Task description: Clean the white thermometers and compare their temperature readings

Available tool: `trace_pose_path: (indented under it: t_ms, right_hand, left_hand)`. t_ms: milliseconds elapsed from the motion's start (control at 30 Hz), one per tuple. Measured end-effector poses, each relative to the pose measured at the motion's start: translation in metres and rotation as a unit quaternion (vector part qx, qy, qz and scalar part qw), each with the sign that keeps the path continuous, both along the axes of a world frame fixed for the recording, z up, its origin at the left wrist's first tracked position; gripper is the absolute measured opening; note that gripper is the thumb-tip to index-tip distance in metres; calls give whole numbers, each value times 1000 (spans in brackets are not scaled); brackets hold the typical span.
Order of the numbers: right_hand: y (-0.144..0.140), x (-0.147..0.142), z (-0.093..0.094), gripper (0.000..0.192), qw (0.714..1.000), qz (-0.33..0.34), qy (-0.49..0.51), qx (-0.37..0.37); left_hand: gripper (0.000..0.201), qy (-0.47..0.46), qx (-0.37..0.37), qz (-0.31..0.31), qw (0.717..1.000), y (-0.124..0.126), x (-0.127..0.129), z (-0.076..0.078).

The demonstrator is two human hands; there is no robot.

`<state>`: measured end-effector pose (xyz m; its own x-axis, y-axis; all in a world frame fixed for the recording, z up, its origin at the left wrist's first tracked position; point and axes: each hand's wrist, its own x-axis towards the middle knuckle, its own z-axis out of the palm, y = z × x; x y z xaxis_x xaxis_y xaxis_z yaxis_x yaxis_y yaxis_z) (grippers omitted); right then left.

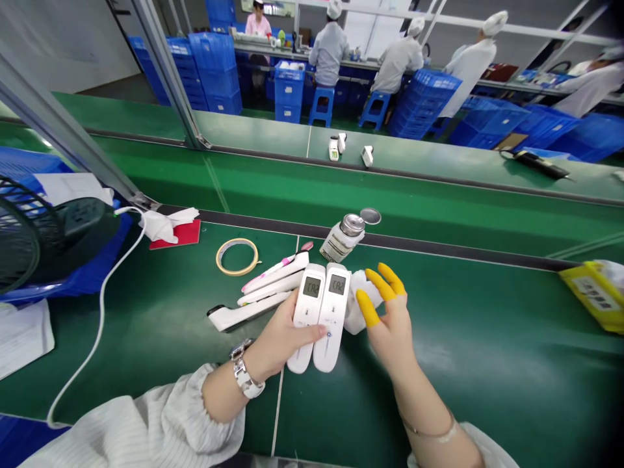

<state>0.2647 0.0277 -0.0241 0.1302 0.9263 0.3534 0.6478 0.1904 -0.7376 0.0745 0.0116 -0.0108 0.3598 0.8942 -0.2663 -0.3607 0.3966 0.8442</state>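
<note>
Two white handheld thermometers (332,325) lie side by side in my left hand (283,331), my thumb across their fronts; dark characters show on both grey screens. My right hand (390,318), with yellow finger covers on the thumb and two fingers, is just right of them. A crumpled white tissue (355,318) sits under its thumb and forefinger and seems gripped there; the remaining fingers are hidden. Left of the held pair, several white thermometers (248,312) rest on the green table with a pink-and-white pen-like item (268,273). Behind stands a metal-topped bottle (342,239), lid raised.
A tape roll (237,257) and red booklet (176,234) lie at the back left. A fan (29,227) and white cable (101,312) occupy the left side. At right is a yellow packet (597,296). Three small white devices (367,155) rest on the far ledge; co-workers sit beyond.
</note>
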Motion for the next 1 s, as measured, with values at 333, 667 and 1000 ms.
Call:
trace_pose_path:
  t_ms: [333, 667, 1000]
  right_hand:
    - [-13, -20, 12, 39, 890, 203, 322, -252]
    - [-15, -24, 15, 50, 882, 222, 324, -260]
    - [-17, -27, 14, 51, 917, 231, 237, -222]
  left_hand:
    - [43, -102, -48, 90, 990, 3, 2, 5]
    - [45, -145, -94, 91, 981, 7, 2, 8]
    - [40, -153, -81, 112, 978, 6, 1, 4]
